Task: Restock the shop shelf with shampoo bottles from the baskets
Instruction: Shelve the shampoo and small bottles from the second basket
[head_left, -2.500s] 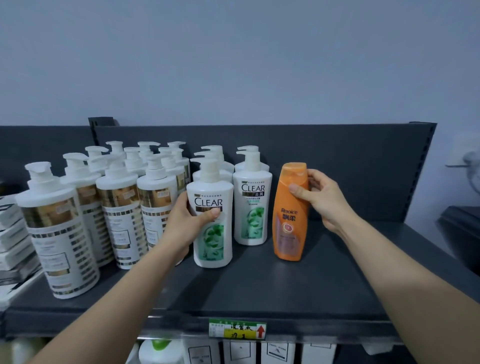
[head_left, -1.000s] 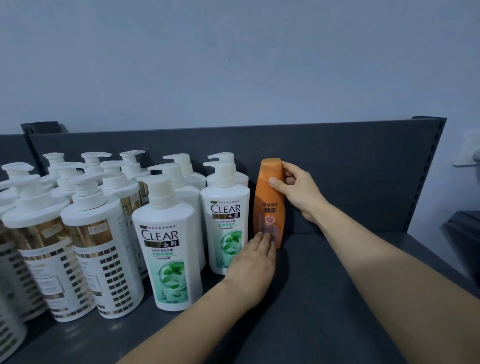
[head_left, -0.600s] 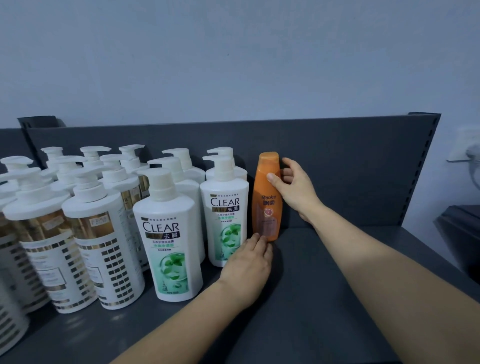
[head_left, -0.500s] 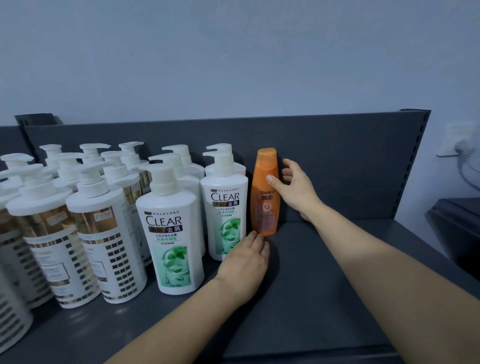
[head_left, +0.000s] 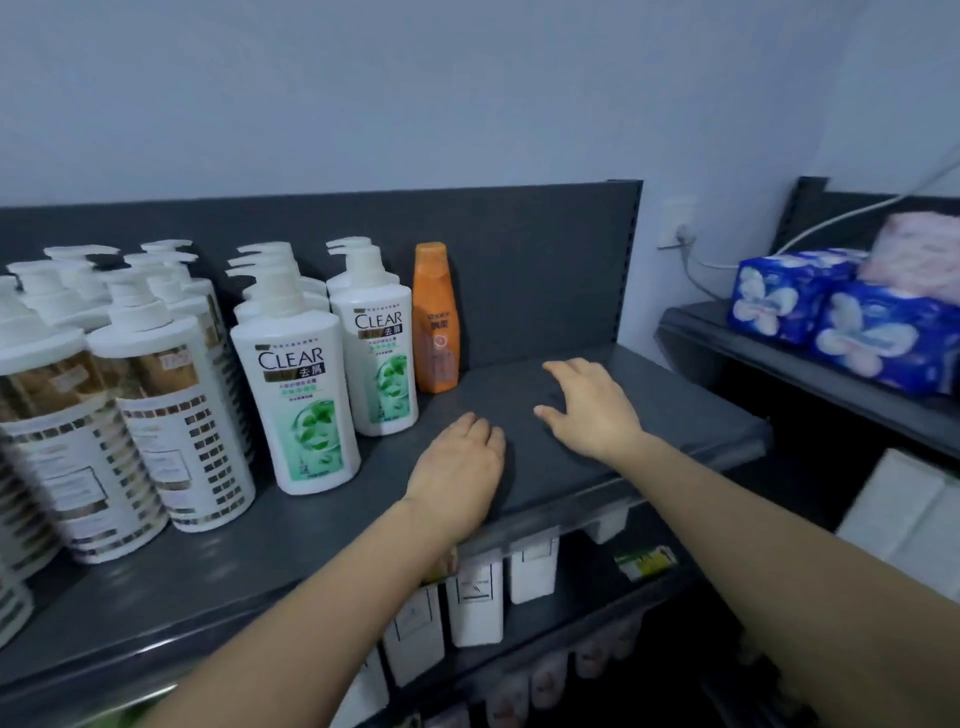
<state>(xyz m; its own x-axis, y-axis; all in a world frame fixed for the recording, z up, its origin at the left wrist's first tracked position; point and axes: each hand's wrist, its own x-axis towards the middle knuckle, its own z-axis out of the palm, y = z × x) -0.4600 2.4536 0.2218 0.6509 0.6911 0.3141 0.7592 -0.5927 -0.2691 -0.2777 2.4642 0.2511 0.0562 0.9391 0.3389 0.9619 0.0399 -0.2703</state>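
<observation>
Now the orange bottle (head_left: 435, 318) stands apart from both empty hands.

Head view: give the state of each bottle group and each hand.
orange bottle: upright at the back panel, released
CLEAR bottles: upright, pump tops on
gold-patterned bottles: upright, in rows
left hand: empty, palm down
right hand: empty, open

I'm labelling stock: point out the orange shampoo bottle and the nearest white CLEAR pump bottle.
Orange plastic shampoo bottle (head_left: 436, 332): head view, on its front label.
Nearest white CLEAR pump bottle with green label (head_left: 301, 400): head view, on its front label.
</observation>
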